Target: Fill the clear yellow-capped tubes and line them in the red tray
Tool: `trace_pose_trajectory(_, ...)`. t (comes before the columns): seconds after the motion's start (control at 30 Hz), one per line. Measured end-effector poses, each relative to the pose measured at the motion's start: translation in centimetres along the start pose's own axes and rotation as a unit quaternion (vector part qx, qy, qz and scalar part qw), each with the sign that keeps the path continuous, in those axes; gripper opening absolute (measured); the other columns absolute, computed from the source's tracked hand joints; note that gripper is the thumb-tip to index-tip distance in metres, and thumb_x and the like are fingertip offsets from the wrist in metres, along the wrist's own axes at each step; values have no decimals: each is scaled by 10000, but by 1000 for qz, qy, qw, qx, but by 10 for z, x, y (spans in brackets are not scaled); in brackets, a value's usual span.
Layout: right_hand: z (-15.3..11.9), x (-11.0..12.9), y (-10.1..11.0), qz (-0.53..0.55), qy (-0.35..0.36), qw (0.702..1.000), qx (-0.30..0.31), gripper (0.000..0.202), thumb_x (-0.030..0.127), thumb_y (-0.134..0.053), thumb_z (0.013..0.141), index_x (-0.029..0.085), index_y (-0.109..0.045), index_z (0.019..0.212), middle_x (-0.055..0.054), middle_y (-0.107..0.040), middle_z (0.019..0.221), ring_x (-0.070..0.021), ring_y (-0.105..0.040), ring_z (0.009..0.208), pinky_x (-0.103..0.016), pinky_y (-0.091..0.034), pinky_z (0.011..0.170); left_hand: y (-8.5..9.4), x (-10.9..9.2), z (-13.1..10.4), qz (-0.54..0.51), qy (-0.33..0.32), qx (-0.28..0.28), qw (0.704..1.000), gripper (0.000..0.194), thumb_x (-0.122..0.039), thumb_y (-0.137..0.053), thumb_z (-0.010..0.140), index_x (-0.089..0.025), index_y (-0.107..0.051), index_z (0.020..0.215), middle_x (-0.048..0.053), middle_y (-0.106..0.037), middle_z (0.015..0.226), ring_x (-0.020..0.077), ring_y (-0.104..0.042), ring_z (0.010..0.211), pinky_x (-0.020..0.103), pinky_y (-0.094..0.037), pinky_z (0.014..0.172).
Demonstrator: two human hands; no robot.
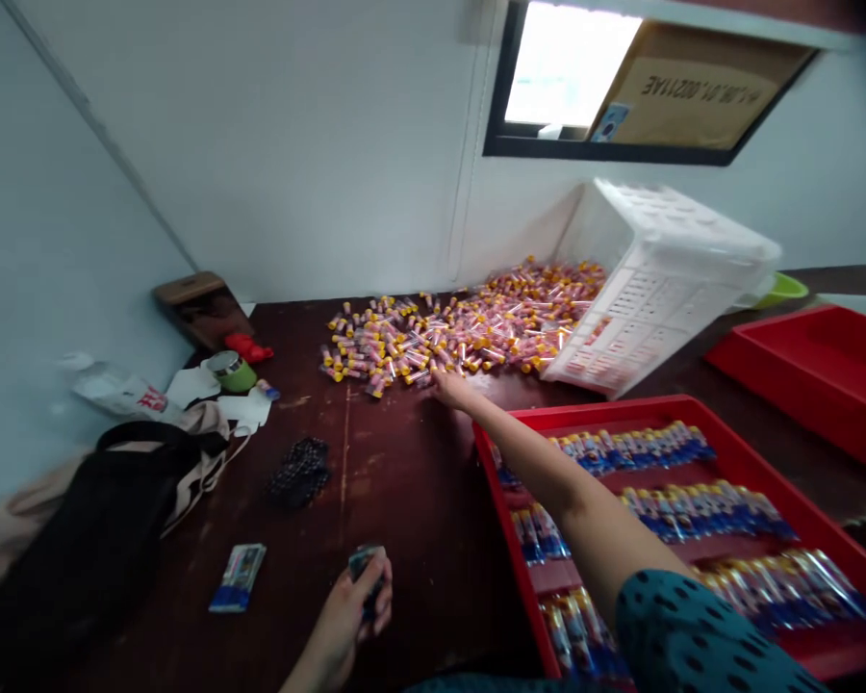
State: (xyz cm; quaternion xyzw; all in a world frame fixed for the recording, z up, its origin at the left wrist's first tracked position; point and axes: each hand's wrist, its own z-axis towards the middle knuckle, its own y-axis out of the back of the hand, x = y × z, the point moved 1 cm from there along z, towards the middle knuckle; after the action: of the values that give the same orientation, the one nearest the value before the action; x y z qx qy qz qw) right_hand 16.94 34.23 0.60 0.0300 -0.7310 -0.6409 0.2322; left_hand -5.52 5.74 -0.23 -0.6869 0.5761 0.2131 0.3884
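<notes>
My right hand (pixel 449 388) reaches out to the front edge of a heap of small pink tubes with yellow caps (pixel 433 337). Its fingertips touch the tubes; blur hides whether they grip one. Near the table's front, my left hand (pixel 361 602) is closed around a small dark, shiny packet (pixel 365 558), mostly covered by the fingers. Left of that hand lies a stack of printed blue-and-green sachets (pixel 238 577). Under my right arm is a red tray (pixel 598 414) with several rows of wrapped tubes in blue-ended packets (pixel 707 510).
A white plastic crate (pixel 642 289) lies tipped beside the heap. A second red tray (pixel 823 375) is at right. Along the left are a black bag (pixel 93 539), a clear bottle (pixel 119 385), a green tin (pixel 232 372) and a dark dotted cloth bundle (pixel 299 472).
</notes>
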Motion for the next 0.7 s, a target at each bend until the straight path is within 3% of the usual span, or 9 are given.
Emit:
trace_pose_trajectory(0.1, -32, 13, -8, 81, 31, 996, 10, 367, 292, -392, 1002, 108, -586, 1252, -87, -712, 881, -156, -667, 722, -266, -522, 721, 11, -17, 1, -62, -49, 3, 997, 403, -499, -777, 721, -163, -691, 926, 46, -689, 764, 162, -641, 685, 244, -479, 573)
trace_pose_trajectory(0.17, -63, 25, -15, 135, 59, 989, 8, 339, 343, -446, 983, 147, -643, 1177, -50, -695, 870, -137, -653, 732, -247, -517, 727, 12, -27, 4, -90, -51, 26, 994, 422, -465, -779, 734, -157, -707, 1014, 100, -730, 951, 221, -682, 871, 322, -541, 739)
trace_pose_trajectory(0.3, -130, 51, -20, 254, 111, 959, -54, 192, 198, -547, 896, 155, -689, 1018, -65, -631, 976, -161, -618, 895, -293, -487, 857, 4, -33, 14, -70, -76, 15, 995, 328, -395, -834, 674, -145, -703, 842, 63, -724, 793, 210, -696, 766, 285, -531, 614)
trace_pose_trajectory(0.43, -181, 80, -16, 351, 128, 926, -51, 142, 169, -526, 906, 166, -667, 896, -57, -589, 976, -165, -593, 950, -308, -468, 907, -17, -22, 21, -36, -124, -35, 991, 326, -367, -863, 615, -135, -678, 750, 22, -684, 643, 153, -647, 604, 230, -462, 514)
trace_pose_trajectory(0.6, -204, 103, -16, 372, 140, 916, -64, 168, 333, -642, 886, 170, -661, 852, -64, -566, 1022, -168, -586, 938, -302, -479, 871, -44, -13, 20, -70, -172, -37, 982, 349, -289, -885, 544, -166, -631, 749, -44, -633, 674, 117, -601, 619, 227, -478, 560)
trace_pose_trajectory(0.7, -207, 99, -15, 380, 123, 914, -72, 212, 323, -588, 918, 166, -636, 785, -55, -563, 977, -156, -583, 879, -291, -484, 821, -46, -16, 14, -61, -133, 12, 989, 375, -267, -864, 568, -166, -674, 876, -4, -686, 805, 137, -626, 702, 238, -495, 586)
